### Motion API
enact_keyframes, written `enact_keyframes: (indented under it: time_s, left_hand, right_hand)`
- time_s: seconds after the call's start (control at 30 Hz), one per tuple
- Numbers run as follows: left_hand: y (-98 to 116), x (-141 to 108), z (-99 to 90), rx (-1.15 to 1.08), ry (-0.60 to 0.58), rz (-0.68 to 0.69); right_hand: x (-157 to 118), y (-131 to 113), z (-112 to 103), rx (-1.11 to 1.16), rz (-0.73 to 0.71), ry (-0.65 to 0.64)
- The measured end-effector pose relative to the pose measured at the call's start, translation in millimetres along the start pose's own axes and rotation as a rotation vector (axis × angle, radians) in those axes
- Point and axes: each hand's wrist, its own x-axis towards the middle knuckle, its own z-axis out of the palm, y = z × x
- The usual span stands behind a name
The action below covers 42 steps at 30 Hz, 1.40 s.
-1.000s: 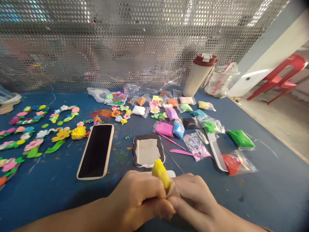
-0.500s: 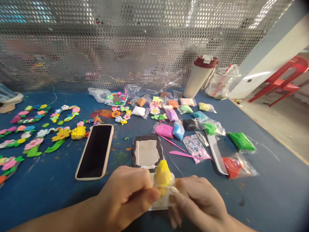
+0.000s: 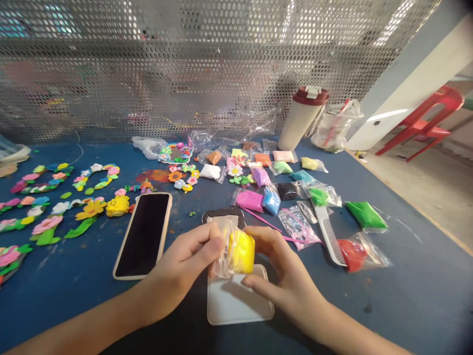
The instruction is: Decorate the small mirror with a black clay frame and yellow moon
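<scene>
My left hand [image 3: 181, 266] pinches the crumpled end of a clear plastic bag [image 3: 223, 256]. A lump of yellow modelling clay [image 3: 241, 251] sits inside that bag. My right hand [image 3: 284, 271] holds the clay's other side through the plastic. Below both hands lies a white rounded plastic board [image 3: 236, 303], and the bag hangs just above it. Behind the bag, a dark-rimmed clay frame [image 3: 223, 215] is mostly hidden by the bag and my left hand.
A black-screened phone [image 3: 143, 236] lies left of my hands, beyond it clay flowers [image 3: 90, 209]. Bagged clay packets [image 3: 271, 190], a white comb [image 3: 328, 235] and pink tools lie on the blue table [image 3: 399, 291]. A perforated metal screen [image 3: 185, 74] stands behind.
The yellow clay has turned sideways in its bag, and both hands have drawn back toward the dark frame. The white board now shows in full below them.
</scene>
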Motion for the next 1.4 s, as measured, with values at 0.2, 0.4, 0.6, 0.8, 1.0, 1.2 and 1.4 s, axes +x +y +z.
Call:
enact_keyframes:
  time_s: [0.2,0.4,0.6,0.8,1.0,1.2,1.4]
  left_hand:
    - [5.5,3.9,-7.7,0.253,0.129,-0.049]
    - [3.3,5.9,-10.6,0.300,0.223,0.012]
    - [8.8,5.7,-10.1,0.204,0.137,-0.087]
    - [13.0,3.4,-11.1,0.166,-0.002,-0.103]
    - [17.1,3.9,-16.2,0.280,-0.115,-0.101]
    - [7.7,4.2,-13.0,0.522,-0.121,0.037]
    - [0.6,2.0,-9.8,0.768,-0.123,0.262]
  right_hand:
    - [1.3,-2.5,0.1,-0.004,-0.056,0.126]
    - [0.2,-3.5,0.1,-0.005,-0.074,0.139]
    - [-0.7,-4.2,0.8,-0.047,-0.090,0.150]
    - [-1.2,-5.8,0.9,-0.108,-0.092,0.173]
    - [-3.2,-4.8,2.7,-0.122,-0.079,0.190]
    - [-2.5,-3.9,3.9,-0.060,-0.038,0.164]
    - [0.4,-6.7,3.8,0.038,0.010,0.116]
